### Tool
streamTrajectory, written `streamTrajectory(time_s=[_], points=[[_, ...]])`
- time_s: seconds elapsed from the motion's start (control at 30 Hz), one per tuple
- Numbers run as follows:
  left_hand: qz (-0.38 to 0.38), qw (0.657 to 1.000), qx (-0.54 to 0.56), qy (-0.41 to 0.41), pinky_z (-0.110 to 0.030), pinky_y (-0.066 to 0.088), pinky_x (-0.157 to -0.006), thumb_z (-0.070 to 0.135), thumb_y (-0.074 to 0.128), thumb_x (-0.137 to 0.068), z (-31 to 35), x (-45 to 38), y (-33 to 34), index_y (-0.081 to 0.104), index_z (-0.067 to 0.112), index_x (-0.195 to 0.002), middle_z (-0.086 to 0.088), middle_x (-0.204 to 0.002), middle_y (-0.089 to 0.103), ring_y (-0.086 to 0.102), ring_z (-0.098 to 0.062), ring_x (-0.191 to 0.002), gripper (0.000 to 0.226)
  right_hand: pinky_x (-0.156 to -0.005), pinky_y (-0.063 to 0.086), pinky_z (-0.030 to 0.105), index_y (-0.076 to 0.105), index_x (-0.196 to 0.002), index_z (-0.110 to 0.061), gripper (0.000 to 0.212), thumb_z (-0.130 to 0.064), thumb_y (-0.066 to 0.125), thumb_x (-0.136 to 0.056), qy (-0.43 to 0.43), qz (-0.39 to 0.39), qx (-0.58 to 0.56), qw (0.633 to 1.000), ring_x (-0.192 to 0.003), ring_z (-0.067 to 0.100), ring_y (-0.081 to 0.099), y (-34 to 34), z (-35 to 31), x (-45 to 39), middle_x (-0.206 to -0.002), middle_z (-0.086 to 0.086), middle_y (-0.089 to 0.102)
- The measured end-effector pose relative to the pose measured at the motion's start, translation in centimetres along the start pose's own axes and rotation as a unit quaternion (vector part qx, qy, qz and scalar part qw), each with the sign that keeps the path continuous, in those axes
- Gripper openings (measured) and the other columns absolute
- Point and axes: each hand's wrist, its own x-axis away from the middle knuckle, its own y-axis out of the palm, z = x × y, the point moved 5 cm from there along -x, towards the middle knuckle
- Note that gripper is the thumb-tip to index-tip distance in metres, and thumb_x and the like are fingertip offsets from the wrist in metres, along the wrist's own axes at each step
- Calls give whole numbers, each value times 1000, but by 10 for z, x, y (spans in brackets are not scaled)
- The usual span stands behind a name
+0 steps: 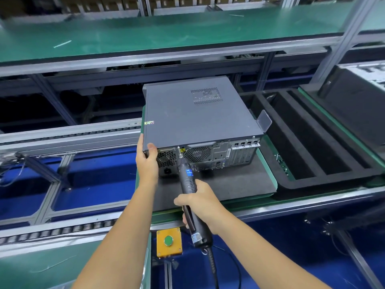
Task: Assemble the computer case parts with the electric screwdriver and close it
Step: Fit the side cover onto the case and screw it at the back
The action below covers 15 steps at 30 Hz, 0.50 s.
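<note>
case (193,115) sits closed on the bench pad (239,182), lid on. left hand (146,161) grips its rear corner; right hand (200,203) clutches the screwdriver (186,177), tip at a rear screw. fastening looks nearly finished.

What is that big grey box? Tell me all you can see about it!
It is a computer case, a dark grey metal box lying flat on a dark foam pad. Its lid is on, with a patch of small vent holes. The back faces the person, showing round fan grilles, ports and slot covers. The left hand grips its near left corner. The right hand presses an electric screwdriver against the back's top edge.
</note>
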Motion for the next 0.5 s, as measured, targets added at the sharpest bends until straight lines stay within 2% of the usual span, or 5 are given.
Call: streamTrajectory(time_s=[0.13, 0.2, 0.3, 0.4, 0.5], points=[[-46, 999, 9, -11, -27, 28, -110, 36, 38, -100, -7, -5, -4, 34, 40, -143, 13, -140, 46, 41, -7, -131, 43, -48, 49, 32, 42, -89, -15, 31, -8, 70, -78, -9, 15, 21, 1000, -46, 24, 52, -1, 3, -3, -73, 10, 48], [-70, 997, -6, -10, -23, 22, -111, 32, 33, -102, -5, -7, -6, 28, 43, -144, 25, -144, 36, 32, -3, -136, 44, -59, 52, 38, 44, -87, -17, 30, -12, 71, -75, -17, 27, 46, 998, -59, 27, 54, -1, 4, -5, -78, 10, 50], [-66, 996, -64, 13, 0, 30, -87, 26, 34, -100, 1, -4, -8, 35, 47, -140, 50, -103, 48, 44, 24, -100, 44, -70, 54, 47, 45, -87, -18, 30, -16, 71, -72, -21, 36, 53, 998, -69, 28, 53, 2, 7, -8, -81, 11, 51], [-20, 996, -74, 55, 0, 36, -70, 23, 37, -100, 7, 1, -7, 53, 34, -125, 29, -97, 57, 49, 19, -73, 31, -76, 55, 54, 46, -88, -17, 31, -18, 71, -69, -16, 38, 47, 998, -70, 29, 53, 4, 7, -8, -82, 11, 52], [54, 994, -59, 75, -6, 36, -56, 18, 43, -97, 10, 3, 0, 58, 19, -116, 18, -71, 52, 44, 8, -56, 25, -76, 56, 55, 46, -89, -17, 32, -19, 70, -68, -11, 38, 52, 998, -70, 28, 54, 2, 7, -10, -81, 10, 52]])
